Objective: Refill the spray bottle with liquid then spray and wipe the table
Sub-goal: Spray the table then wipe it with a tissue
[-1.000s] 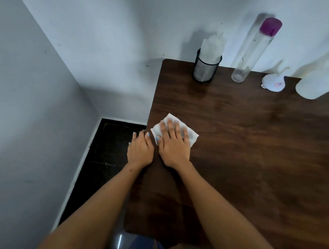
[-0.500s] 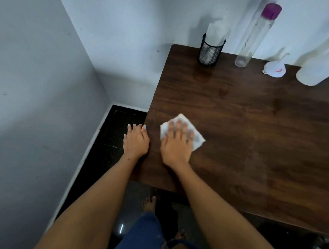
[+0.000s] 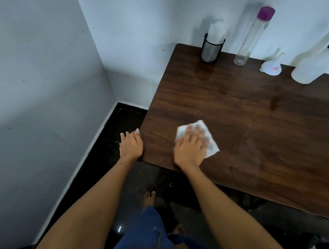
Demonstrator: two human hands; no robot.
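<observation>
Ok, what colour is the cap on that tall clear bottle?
Purple; the cap tops the tall clear bottle, head view.

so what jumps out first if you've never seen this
The right hand presses a white cloth flat on the dark table near its front left corner. At the back by the wall stand a purple-capped bottle and a spray bottle.

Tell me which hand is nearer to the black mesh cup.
Right. The right hand presses the tissue on the table, below the mesh cup. The left hand rests at the table's left corner, farther away.
</observation>
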